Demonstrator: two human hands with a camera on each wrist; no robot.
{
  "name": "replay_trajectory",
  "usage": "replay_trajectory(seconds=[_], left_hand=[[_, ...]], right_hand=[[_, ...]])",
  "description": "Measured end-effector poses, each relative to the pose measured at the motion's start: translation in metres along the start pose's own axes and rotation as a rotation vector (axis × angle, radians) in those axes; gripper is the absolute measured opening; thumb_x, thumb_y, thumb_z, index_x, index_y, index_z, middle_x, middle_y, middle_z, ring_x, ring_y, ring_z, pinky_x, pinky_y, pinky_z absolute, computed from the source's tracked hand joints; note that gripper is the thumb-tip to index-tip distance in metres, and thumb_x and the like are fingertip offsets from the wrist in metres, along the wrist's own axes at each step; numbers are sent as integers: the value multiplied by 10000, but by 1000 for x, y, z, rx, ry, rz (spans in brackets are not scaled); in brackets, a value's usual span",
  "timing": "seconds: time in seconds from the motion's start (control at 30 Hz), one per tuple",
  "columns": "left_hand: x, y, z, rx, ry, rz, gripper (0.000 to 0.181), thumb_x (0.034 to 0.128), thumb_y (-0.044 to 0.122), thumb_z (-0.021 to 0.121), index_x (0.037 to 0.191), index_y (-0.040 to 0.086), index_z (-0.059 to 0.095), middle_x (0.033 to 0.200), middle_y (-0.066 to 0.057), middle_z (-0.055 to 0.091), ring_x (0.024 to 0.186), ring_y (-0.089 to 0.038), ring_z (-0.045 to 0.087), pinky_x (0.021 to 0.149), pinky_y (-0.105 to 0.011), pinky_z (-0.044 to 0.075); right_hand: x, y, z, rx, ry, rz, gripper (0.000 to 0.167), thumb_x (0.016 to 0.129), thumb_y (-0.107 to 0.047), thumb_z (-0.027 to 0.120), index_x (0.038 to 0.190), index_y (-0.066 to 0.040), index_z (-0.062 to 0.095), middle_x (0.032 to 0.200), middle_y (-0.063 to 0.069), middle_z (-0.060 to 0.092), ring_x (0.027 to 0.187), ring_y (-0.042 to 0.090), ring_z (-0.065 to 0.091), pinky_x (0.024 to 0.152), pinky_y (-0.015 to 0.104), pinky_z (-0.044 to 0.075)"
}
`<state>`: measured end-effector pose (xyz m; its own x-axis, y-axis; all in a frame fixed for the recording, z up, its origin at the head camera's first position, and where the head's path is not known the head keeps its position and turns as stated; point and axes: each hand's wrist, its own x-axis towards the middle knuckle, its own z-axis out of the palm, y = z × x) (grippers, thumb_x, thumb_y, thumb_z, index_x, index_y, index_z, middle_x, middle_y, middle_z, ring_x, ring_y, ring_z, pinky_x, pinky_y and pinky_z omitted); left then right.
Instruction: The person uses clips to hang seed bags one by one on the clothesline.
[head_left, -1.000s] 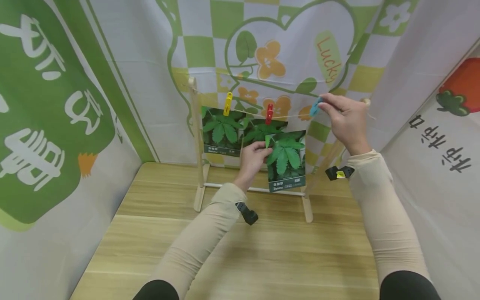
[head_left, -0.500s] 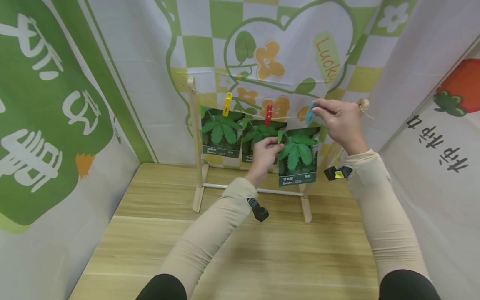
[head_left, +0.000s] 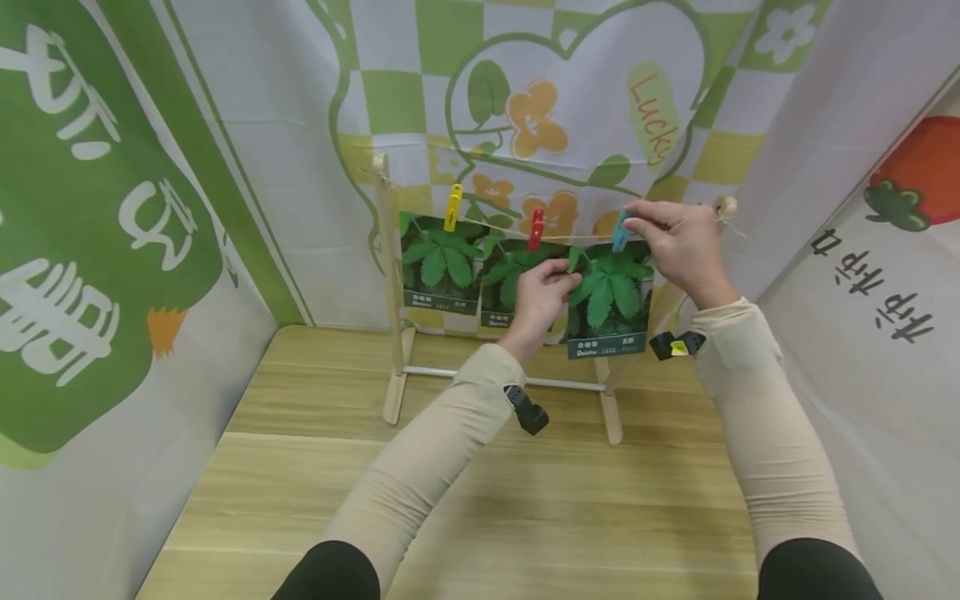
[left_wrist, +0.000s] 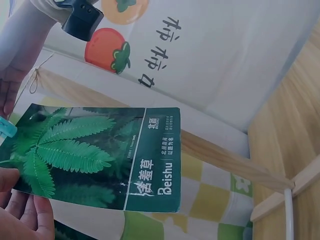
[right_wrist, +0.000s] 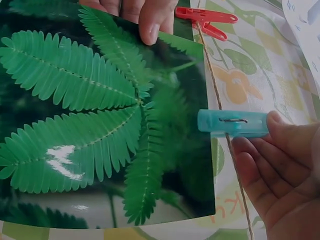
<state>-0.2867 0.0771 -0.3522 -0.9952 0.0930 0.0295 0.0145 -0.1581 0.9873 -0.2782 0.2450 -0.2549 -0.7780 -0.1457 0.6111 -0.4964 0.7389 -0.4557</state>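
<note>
My left hand (head_left: 542,300) pinches the left edge of a glossy green seed packet (head_left: 609,304) printed with fern-like leaves, held upright under a string. In the right wrist view, its thumb lies on the printed face. My right hand (head_left: 682,246) pinches a blue clothespin (right_wrist: 232,122) between thumb and fingers at the tail end. The clothespin's tip overlaps the packet's top edge and crosses the twine (right_wrist: 212,82). Two matching packets hang to the left: one (head_left: 438,258) under a yellow clothespin (head_left: 453,208), another (head_left: 498,279) under a red clothespin (head_left: 536,230), partly hidden by my left hand.
A wooden stand with a left post (head_left: 392,292), a white lower bar (head_left: 555,383) and feet carries the string. It stands at the back of a wood-grain table (head_left: 480,500). Behind it hangs a checkered cloth (head_left: 397,104); printed panels flank both sides.
My left hand has moved the packet right and up, from below the string to the blue clothespin. My right hand has shifted slightly left and down with the clothespin.
</note>
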Motion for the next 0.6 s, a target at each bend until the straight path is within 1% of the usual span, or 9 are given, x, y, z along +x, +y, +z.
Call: replay_trajectory(seconds=[0.1,0.17,0.23,0.33,0.4,0.5,0.6], left_hand=[[1,2,1,-9,-1,7,287,928,109,659,1207,41,656,1154,-152,695,763,-79,564,832,-361,534],[1,2,1,-5,6,7,281,924,114,665,1195,42,666,1142,-149,693,768,-84,562,762,-303,512],[1,1,1,13,14,6,279,921,129,673,1188,48,677,1136,-138,691,800,-90,573,719,-246,487],[0,-1,0,39,24,19,276,919,149,680,1176,51,689,1134,-129,690,898,-127,619,705,-202,489],[-1,-3,-1,51,31,39,269,919,155,680,1165,49,696,1133,-127,694,969,-166,643,733,-202,515],[-2,-6,-3,53,44,68,246,917,152,680,1136,44,710,1125,-130,702,1023,-224,653,788,-250,542],[-2,-7,-5,68,48,86,234,919,162,679,1122,53,718,1124,-119,709,1010,-195,654,825,-265,544]], right_hand=[[1,1,-1,-17,-42,9,257,927,-138,666,1133,12,707,1091,208,715,715,-272,457,613,10,392],[1,2,-2,-17,-78,31,281,936,-155,657,1166,3,693,1114,207,710,729,-246,469,637,9,403],[1,3,-2,5,-112,67,306,942,-165,650,1202,-5,674,1143,208,701,773,-201,506,675,8,424],[-1,4,-3,38,-139,107,332,942,-160,649,1237,-9,651,1160,212,692,841,-124,558,737,23,457],[-2,5,-2,57,-138,115,344,937,-153,656,1248,-6,641,1160,213,691,872,-102,569,768,35,470],[-4,6,0,83,-122,114,363,931,-138,661,1266,-3,626,1151,218,690,869,-134,551,788,50,481],[-7,9,2,105,-99,106,367,926,-119,664,1273,-5,620,1149,220,686,863,-178,523,812,51,478]])
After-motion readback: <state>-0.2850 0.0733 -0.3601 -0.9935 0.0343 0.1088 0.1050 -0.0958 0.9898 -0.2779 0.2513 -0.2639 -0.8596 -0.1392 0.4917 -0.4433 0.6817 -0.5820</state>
